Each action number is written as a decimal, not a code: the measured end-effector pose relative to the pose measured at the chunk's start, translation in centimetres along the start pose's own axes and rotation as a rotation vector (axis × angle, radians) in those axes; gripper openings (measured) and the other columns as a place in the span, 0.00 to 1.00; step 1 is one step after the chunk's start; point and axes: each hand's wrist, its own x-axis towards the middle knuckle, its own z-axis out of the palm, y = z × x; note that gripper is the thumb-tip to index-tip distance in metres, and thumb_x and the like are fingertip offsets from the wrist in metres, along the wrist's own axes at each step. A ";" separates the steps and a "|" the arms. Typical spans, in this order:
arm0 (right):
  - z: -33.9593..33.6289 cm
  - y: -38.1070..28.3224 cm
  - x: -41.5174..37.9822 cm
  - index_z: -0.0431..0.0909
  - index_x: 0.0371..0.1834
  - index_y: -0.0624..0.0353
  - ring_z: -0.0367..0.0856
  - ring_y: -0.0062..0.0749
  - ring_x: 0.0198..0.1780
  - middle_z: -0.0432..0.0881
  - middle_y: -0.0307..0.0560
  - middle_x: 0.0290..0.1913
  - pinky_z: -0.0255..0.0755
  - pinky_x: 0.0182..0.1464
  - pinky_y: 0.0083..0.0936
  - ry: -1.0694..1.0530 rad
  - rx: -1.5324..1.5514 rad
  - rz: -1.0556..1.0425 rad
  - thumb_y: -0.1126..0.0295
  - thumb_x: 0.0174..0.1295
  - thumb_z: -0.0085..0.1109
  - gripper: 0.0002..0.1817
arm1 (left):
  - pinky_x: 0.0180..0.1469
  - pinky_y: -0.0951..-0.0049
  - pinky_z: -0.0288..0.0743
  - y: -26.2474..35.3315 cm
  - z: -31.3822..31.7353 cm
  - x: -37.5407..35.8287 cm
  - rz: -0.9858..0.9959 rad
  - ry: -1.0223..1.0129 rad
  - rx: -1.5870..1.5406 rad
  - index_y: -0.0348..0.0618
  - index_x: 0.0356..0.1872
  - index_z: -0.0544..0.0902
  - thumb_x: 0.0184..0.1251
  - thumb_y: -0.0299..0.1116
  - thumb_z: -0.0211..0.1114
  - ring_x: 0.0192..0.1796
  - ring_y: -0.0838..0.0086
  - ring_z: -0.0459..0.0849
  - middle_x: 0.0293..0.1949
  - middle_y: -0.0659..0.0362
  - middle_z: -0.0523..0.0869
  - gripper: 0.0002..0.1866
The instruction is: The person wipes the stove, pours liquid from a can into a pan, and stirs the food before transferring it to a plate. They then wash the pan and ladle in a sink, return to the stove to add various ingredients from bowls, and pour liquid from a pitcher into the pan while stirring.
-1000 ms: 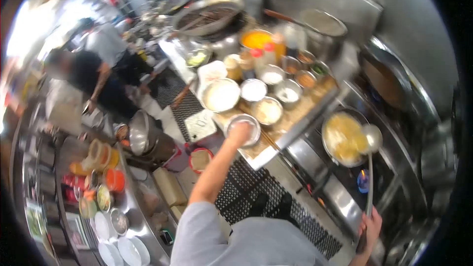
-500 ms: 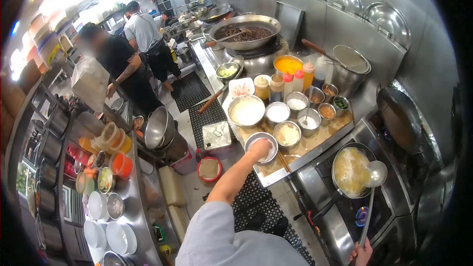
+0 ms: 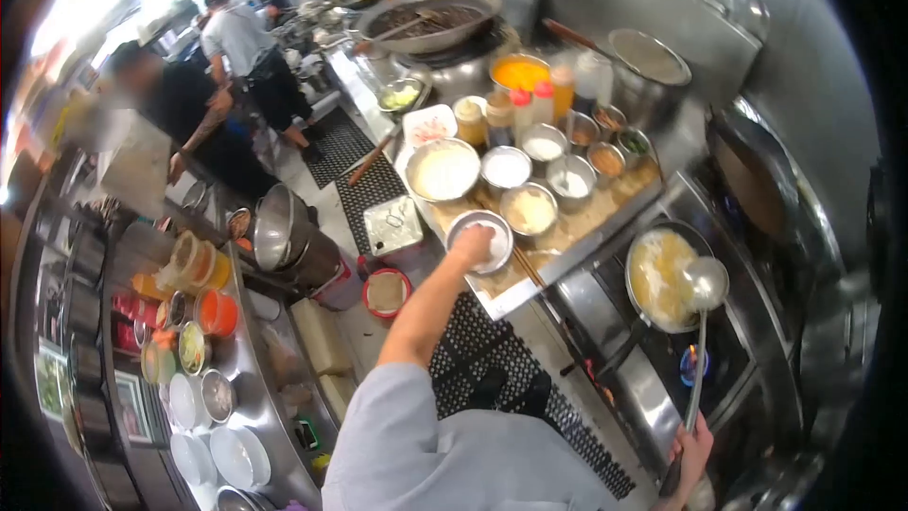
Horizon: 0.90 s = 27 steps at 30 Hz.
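Steel kitchen line, busy, seasoning table (image 3: 605, 213) wedged beside the burners so everything sits within reach. Our left hand (image 3: 473, 244) dips into the near steel bowl (image 3: 480, 238) at the table's front edge, fingers pinched on its contents; how tight, we cannot tell. Our right hand (image 3: 692, 449) grips the long ladle (image 3: 705, 286) low on its handle, away from the heat, bowl resting on the wok (image 3: 662, 276) rim. Other seasoning bowls (image 3: 530, 208) crowd behind. Two people stand far left.
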 end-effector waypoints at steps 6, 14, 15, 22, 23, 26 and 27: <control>0.9 -0.2 -0.7 0.66 0.65 0.66 0.64 0.13 0.16 0.68 0.33 0.23 0.62 0.14 0.14 0.044 0.064 -0.005 0.80 0.59 0.50 0.27 | 0.51 0.56 0.78 -0.5 -0.5 0.1 0.044 0.039 -0.145 0.46 0.43 0.86 0.52 0.32 0.66 0.46 0.50 0.84 0.43 0.46 0.85 0.15; 1.6 -0.6 -0.7 0.64 0.66 0.66 0.65 0.13 0.16 0.70 0.35 0.25 0.63 0.14 0.13 0.088 0.054 0.005 0.81 0.58 0.50 0.29 | 0.56 0.56 0.75 0.8 0.6 -1.5 0.069 0.216 0.006 0.56 0.51 0.82 0.45 0.38 0.72 0.54 0.48 0.76 0.55 0.58 0.78 0.26; 1.6 -0.2 -0.5 0.63 0.67 0.66 0.66 0.13 0.16 0.70 0.35 0.26 0.63 0.14 0.14 0.086 0.060 0.003 0.82 0.58 0.50 0.29 | 0.54 0.56 0.76 1.0 0.9 -1.3 0.026 0.209 -0.036 0.56 0.50 0.83 0.45 0.37 0.72 0.54 0.47 0.76 0.54 0.58 0.78 0.24; 1.3 0.9 0.1 0.63 0.68 0.64 0.66 0.14 0.16 0.70 0.35 0.27 0.63 0.13 0.15 0.031 0.044 0.022 0.83 0.57 0.50 0.31 | 0.50 0.57 0.76 -0.1 1.0 -0.4 0.039 0.300 -0.155 0.46 0.38 0.87 0.54 0.24 0.56 0.44 0.55 0.84 0.39 0.47 0.85 0.13; 1.3 1.0 0.1 0.63 0.68 0.64 0.66 0.14 0.16 0.70 0.35 0.27 0.63 0.13 0.15 0.038 0.050 0.016 0.83 0.57 0.50 0.31 | 0.49 0.57 0.77 -0.1 0.4 -0.5 0.024 0.284 -0.185 0.46 0.37 0.87 0.54 0.25 0.57 0.44 0.54 0.84 0.38 0.46 0.85 0.13; 1.7 1.2 -0.4 0.63 0.68 0.63 0.66 0.15 0.16 0.70 0.35 0.26 0.63 0.13 0.15 0.062 0.016 0.011 0.84 0.56 0.48 0.32 | 0.46 0.57 0.79 -0.5 -0.4 -0.9 0.045 0.264 -0.181 0.47 0.35 0.88 0.54 0.26 0.59 0.42 0.54 0.85 0.35 0.46 0.86 0.11; 1.8 1.3 -0.3 0.63 0.69 0.62 0.66 0.15 0.16 0.70 0.35 0.26 0.63 0.13 0.15 0.060 0.003 -0.014 0.85 0.55 0.47 0.32 | 0.47 0.58 0.78 -0.7 -0.5 -0.9 0.084 0.253 -0.141 0.47 0.35 0.88 0.53 0.25 0.60 0.44 0.53 0.84 0.38 0.46 0.85 0.11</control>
